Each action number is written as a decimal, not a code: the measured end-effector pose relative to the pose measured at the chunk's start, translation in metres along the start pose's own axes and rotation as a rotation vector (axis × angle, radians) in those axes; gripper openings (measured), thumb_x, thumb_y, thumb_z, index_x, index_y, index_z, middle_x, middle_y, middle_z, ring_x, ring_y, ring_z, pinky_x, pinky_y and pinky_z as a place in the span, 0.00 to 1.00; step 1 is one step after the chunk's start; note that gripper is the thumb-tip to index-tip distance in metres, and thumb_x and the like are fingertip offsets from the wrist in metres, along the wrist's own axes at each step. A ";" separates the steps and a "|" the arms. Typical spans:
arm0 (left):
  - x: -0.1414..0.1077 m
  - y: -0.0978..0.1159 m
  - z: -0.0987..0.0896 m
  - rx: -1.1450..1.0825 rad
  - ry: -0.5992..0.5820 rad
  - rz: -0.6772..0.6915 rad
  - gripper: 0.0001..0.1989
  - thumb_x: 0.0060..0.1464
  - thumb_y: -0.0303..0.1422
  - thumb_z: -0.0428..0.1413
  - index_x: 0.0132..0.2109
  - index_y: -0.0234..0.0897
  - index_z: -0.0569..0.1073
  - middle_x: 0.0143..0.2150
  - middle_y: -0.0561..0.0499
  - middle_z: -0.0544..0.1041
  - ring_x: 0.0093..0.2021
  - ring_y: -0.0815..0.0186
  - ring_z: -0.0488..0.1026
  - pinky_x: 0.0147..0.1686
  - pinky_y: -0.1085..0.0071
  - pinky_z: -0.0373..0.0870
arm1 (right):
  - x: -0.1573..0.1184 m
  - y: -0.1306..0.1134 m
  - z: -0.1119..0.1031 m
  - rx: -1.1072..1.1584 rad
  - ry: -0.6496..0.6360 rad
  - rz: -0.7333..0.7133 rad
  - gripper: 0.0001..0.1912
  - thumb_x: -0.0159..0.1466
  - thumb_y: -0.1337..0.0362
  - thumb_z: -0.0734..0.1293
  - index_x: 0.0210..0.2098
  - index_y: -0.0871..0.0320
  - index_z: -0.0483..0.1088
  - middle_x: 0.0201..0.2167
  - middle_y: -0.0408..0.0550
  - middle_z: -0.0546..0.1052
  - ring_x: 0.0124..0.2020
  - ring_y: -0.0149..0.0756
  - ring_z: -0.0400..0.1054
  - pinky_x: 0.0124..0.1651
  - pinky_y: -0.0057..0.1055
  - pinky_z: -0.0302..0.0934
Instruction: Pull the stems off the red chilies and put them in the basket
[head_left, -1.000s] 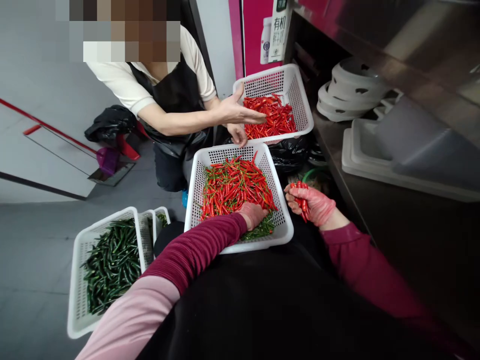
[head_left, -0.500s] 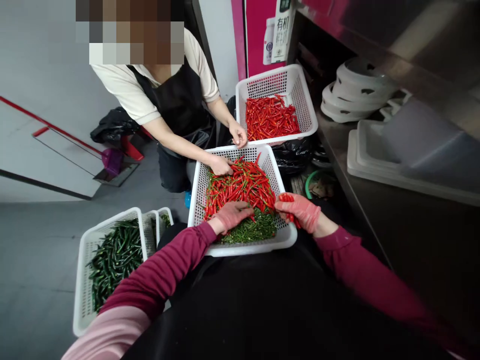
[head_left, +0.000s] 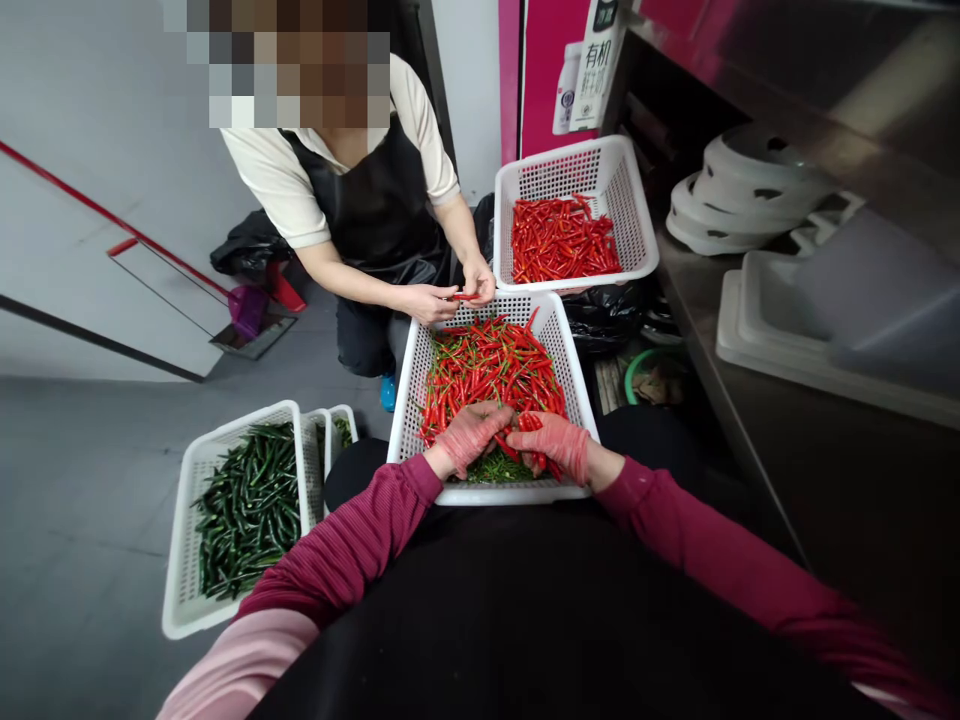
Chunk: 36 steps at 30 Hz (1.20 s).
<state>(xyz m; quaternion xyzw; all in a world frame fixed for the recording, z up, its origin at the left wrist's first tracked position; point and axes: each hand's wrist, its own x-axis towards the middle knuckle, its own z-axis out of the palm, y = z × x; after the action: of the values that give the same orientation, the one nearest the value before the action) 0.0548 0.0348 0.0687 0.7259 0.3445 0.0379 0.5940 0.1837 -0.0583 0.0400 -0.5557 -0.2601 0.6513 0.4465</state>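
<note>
While holding a bunch of red chilies (head_left: 529, 422) in the right hand (head_left: 559, 443), has its fingers curled round them, too overlapped to count. Has the left hand (head_left: 469, 436) just beside it, with thumb and fingertips drawn together at the bunch; cannot tell whether pinching one chili or merely touching it. Has both hands over the near end of one white perforated basket (head_left: 517, 495), above a patch of green stems (head_left: 499, 467) and beside a large heap of loose red chilies (head_left: 495, 370). Sees one co-worker (head_left: 367, 210) opposite, with two hands (head_left: 429, 303) on one single chili (head_left: 466, 297) above the far rim. Counts one back basket (head_left: 559, 182), part-filled with red chilies, and one floor basket (head_left: 180, 540) of dark green chilies (head_left: 251, 510) at left, with two more baskets (head_left: 343, 412) mostly hidden behind it. Also finds one purple brush (head_left: 247, 312) on one dustpan (head_left: 259, 338), one green-rimmed bowl (head_left: 631, 380) at right, and one pink panel (head_left: 540, 100) printed with one bottle and one carton
</note>
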 end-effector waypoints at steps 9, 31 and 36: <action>0.005 -0.007 0.027 -0.067 0.258 0.044 0.16 0.52 0.43 0.46 0.26 0.34 0.65 0.24 0.55 0.66 0.26 0.73 0.62 0.27 0.76 0.60 | 0.007 0.005 0.008 -0.237 0.224 -0.041 0.14 0.50 0.62 0.68 0.30 0.56 0.58 0.14 0.33 0.63 0.12 0.24 0.56 0.14 0.22 0.51; -0.008 -0.021 0.005 -0.810 -0.325 -0.030 0.18 0.46 0.43 0.56 0.25 0.35 0.59 0.12 0.62 0.52 0.09 0.80 0.46 0.09 0.80 0.41 | -0.019 -0.016 0.002 -1.461 0.075 -0.420 0.11 0.59 0.59 0.60 0.39 0.55 0.69 0.33 0.50 0.75 0.35 0.39 0.69 0.36 0.29 0.55; -0.005 -0.014 0.010 -0.761 -0.040 -0.037 0.17 0.45 0.43 0.57 0.27 0.36 0.60 0.12 0.63 0.52 0.09 0.79 0.46 0.09 0.80 0.42 | -0.015 -0.006 0.003 -1.096 0.225 -0.322 0.09 0.57 0.60 0.62 0.35 0.56 0.69 0.29 0.45 0.75 0.31 0.34 0.68 0.33 0.27 0.56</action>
<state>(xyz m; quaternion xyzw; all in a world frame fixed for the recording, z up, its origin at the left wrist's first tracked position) 0.0490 0.0246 0.0556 0.4478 0.3073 0.1381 0.8283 0.1823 -0.0684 0.0528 -0.7249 -0.5913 0.2826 0.2121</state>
